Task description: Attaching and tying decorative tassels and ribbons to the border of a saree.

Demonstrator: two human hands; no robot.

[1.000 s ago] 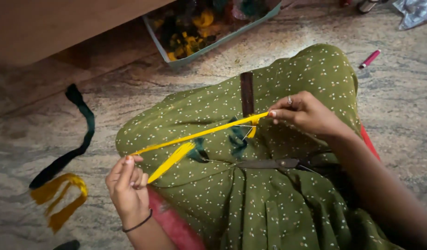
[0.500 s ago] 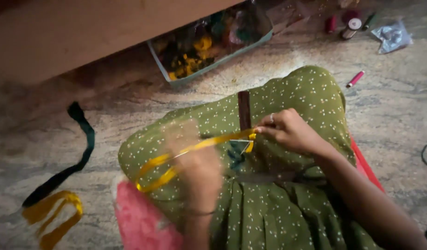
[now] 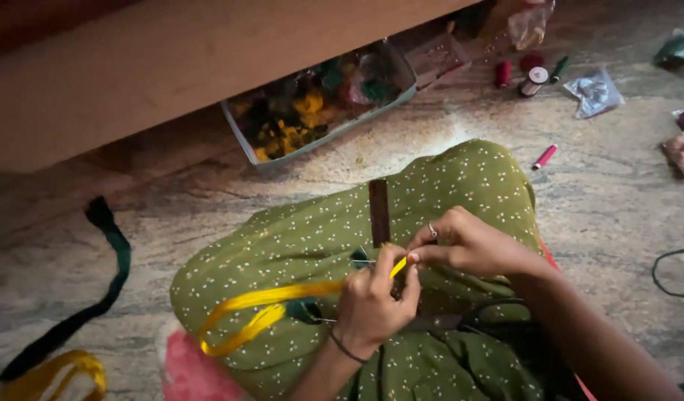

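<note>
Nearest the camera, left hand (image 3: 373, 306) raised from the lower edge, wrist bent, thin dark band on the wrist, fingers curled shut around a glossy yellow silk thread bundle (image 3: 264, 310). Bundle looping leftward across the lap, over olive-green white-dotted cloth (image 3: 297, 245), and doubling back near the left knee. Just beyond, right hand (image 3: 468, 243) coming in from the lower right, ring on one finger, thumb and fingertips pinched tight on the same bundle's short upper end; both hands touching at the pinch. Exact grip point hidden between the fingers; small dark green tuft (image 3: 303, 310) under the thread hard to make out. Narrow dark brown wooden strip (image 3: 379, 212) standing up from the lap just behind the hands, lower end covered. Left on the stone floor (image 3: 171, 200), long dark green fabric strip (image 3: 82, 297), with a yellow thread loop (image 3: 48, 375) cut off at the bottom edge. Farther off, shallow grey-green tray of mixed threads (image 3: 319, 100) half under a wooden ledge, contents in shadow. Beyond right, small pink tube (image 3: 544, 157) and thread spools (image 3: 533, 79).
</note>
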